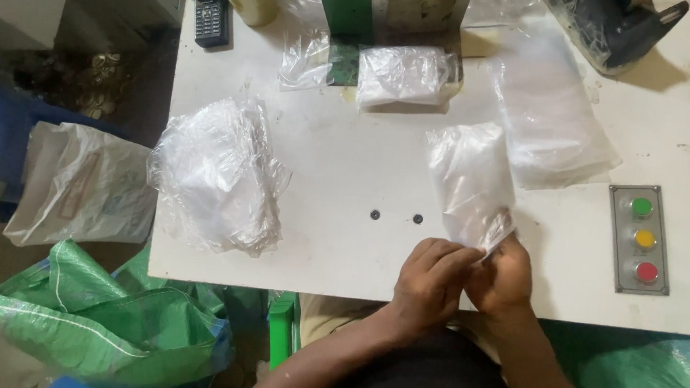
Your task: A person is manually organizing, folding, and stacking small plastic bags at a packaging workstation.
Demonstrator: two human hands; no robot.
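1. Our left hand [430, 276] and right hand [504, 274] meet, both pinched on bag [471, 179] corner, likely to part its mouth.
2. Bag lies on worktop [346, 178], 12 o'clock of hands; bag heap [219, 174] at 10 o'clock, within reach.

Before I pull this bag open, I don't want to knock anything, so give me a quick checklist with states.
1. Both hands on the bag: left hand and right hand pinch the near edge of the clear bag: ok.
2. Bag mouth parted: cannot tell.
3. Bag lies apart from the bag stack: not ok, they overlap.
4. Button panel untouched by hands: ok.
5. Crumpled pile away from the hands: ok.
6. Bag empty: cannot tell.
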